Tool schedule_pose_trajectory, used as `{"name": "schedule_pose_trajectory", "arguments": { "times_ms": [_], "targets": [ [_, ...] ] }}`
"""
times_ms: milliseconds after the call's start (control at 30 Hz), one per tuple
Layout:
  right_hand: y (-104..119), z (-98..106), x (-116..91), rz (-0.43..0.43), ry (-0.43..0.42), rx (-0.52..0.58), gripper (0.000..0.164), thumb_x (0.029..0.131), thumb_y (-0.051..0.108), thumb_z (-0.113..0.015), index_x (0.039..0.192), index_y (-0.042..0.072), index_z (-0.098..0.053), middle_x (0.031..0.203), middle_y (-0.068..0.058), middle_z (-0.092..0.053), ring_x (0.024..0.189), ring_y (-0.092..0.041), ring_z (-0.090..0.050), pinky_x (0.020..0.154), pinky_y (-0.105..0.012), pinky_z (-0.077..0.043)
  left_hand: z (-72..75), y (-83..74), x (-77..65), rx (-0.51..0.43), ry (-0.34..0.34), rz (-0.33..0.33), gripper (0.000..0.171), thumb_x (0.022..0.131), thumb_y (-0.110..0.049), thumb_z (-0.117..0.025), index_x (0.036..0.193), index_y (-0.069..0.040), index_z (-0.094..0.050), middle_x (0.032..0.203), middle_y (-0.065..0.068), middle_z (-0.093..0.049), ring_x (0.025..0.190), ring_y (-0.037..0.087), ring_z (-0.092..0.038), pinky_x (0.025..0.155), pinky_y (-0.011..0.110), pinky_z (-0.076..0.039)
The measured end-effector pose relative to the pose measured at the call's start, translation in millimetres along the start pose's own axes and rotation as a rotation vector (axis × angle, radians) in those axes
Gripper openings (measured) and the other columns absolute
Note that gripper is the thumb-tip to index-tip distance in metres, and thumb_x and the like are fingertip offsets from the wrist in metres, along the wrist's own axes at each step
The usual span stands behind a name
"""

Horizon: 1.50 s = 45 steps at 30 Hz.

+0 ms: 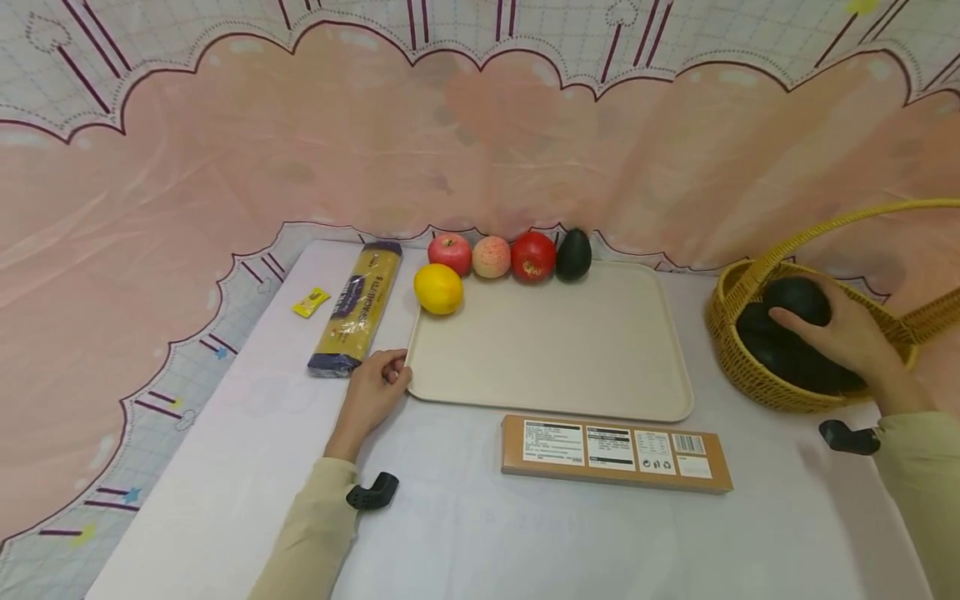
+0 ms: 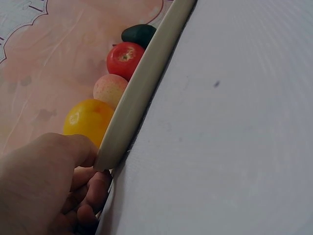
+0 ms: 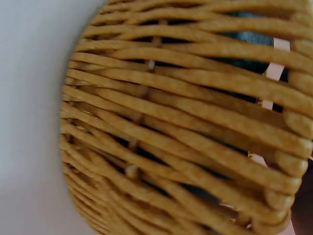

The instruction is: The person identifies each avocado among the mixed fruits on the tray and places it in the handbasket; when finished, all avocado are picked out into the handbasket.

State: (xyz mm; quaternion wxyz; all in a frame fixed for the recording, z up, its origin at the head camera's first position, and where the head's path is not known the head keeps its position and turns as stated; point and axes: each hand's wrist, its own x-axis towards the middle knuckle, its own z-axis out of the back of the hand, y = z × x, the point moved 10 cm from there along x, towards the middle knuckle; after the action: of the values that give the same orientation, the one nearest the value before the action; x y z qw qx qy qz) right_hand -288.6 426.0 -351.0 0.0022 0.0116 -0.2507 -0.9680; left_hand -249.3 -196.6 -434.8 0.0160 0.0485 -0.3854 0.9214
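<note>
My left hand (image 1: 372,395) pinches the left rim of a cream tray (image 1: 555,350), thumb on top and fingers curled beneath in the left wrist view. A yellow lemon (image 1: 438,289) sits at the tray's back left corner. Along its back edge stand an apple (image 1: 450,253), a peach (image 1: 491,257), a pomegranate (image 1: 533,257) and a dark green avocado (image 1: 573,255). Inside a wicker basket (image 1: 750,375) on the right, my right hand (image 1: 847,325) grips a dark round avocado (image 1: 797,301). More dark fruit (image 1: 795,358) lies under it. The right wrist view shows mostly basket weave (image 3: 186,107).
A gold noodle packet (image 1: 356,310) lies left of the tray, beside a small yellow sachet (image 1: 311,302). In front of the tray is a long brown box (image 1: 617,454) with white labels. The basket's tall handle (image 1: 840,223) arches over its opening.
</note>
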Motion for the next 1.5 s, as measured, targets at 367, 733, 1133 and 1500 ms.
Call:
{"name": "schedule_pose_trajectory", "arguments": {
  "times_ms": [367, 733, 1133, 1500],
  "targets": [
    [11.9, 8.8, 17.9, 0.116, -0.042, -0.038, 0.08, 0.086, 0.035, -0.066, 0.149, 0.011, -0.024, 0.145, -0.038, -0.022, 0.117, -0.062, -0.031, 0.089, -0.071, -0.024, 1.6, -0.1, 0.2, 0.004, -0.018, -0.016, 0.032, 0.088, -0.017, -0.06, 0.116, -0.003, -0.064, 0.089, 0.006, -0.06, 0.074, 0.015, -0.05, 0.068, 0.027, -0.039],
    [21.0, 4.0, 38.8, 0.183, 0.091, -0.079, 0.082, 0.083, 0.029, -0.071, 0.141, -0.007, -0.024, 0.135, -0.039, -0.032, 0.116, -0.059, -0.034, 0.09, -0.069, -0.028, 0.4, -0.2, -0.6, 0.008, -0.027, -0.034, 0.031, 0.088, -0.016, -0.06, 0.115, -0.002, -0.065, 0.087, 0.005, -0.059, 0.073, 0.014, -0.05, 0.069, 0.027, -0.04],
    [25.2, 1.1, 53.0, 0.176, 0.202, -0.142, 0.068, 0.087, 0.03, -0.067, 0.134, -0.005, -0.033, 0.135, -0.037, -0.025, 0.117, -0.055, -0.03, 0.087, -0.069, -0.029, 1.2, -0.5, -0.5, -0.008, -0.031, -0.021, 0.03, 0.087, -0.015, -0.06, 0.115, -0.002, -0.065, 0.087, 0.006, -0.059, 0.073, 0.015, -0.05, 0.07, 0.028, -0.04],
    [22.8, -4.8, 70.6, 0.255, 0.148, -0.08, 0.056, 0.086, 0.02, -0.069, 0.13, -0.003, -0.043, 0.131, -0.034, -0.039, 0.119, -0.055, -0.035, 0.092, -0.067, -0.028, 0.1, 2.5, -0.1, -0.003, -0.024, -0.008, 0.031, 0.088, -0.016, -0.06, 0.115, -0.003, -0.065, 0.087, 0.006, -0.059, 0.074, 0.015, -0.05, 0.07, 0.028, -0.04]
  ]
}}
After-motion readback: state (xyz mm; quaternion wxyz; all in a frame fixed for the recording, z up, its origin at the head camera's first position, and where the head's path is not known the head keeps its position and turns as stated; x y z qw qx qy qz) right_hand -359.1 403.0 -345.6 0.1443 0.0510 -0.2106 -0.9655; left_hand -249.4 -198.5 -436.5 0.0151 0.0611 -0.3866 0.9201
